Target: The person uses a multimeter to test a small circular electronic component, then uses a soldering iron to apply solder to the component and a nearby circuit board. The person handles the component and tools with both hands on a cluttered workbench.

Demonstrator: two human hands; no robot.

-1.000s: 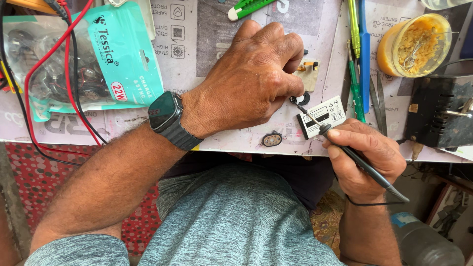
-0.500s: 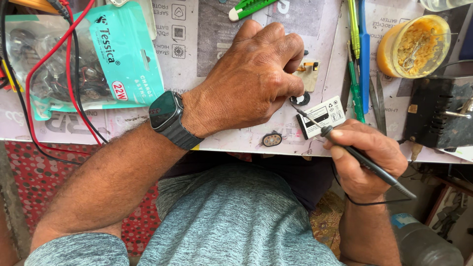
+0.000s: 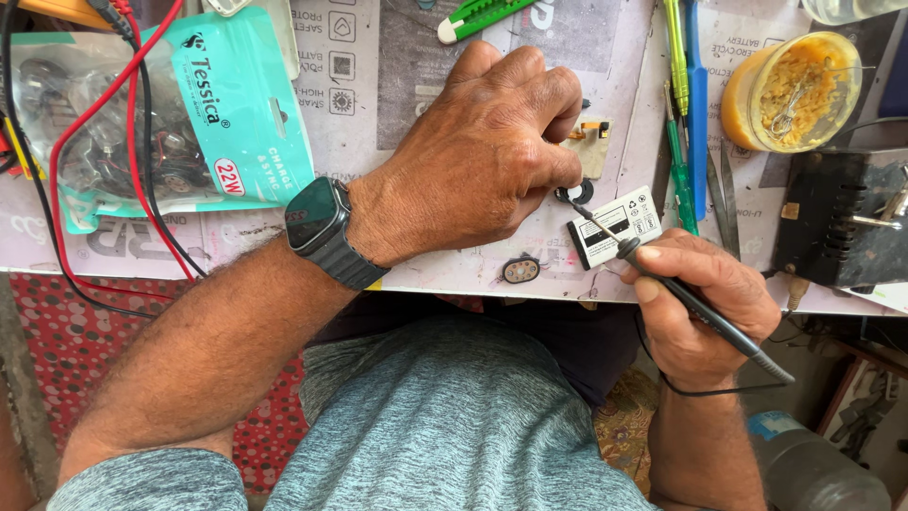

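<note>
While the left hand, fingers curled, pins a small round black component to the paper-covered workbench, the right hand pinches a slim black soldering iron pen-fashion, its tip meeting that component beside a small black-and-white rectangular battery near the bench edge.

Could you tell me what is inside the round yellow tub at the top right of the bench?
The tub holds yellowish paste with a coil of wire lying on it. Anything beneath the paste is covered.
</note>
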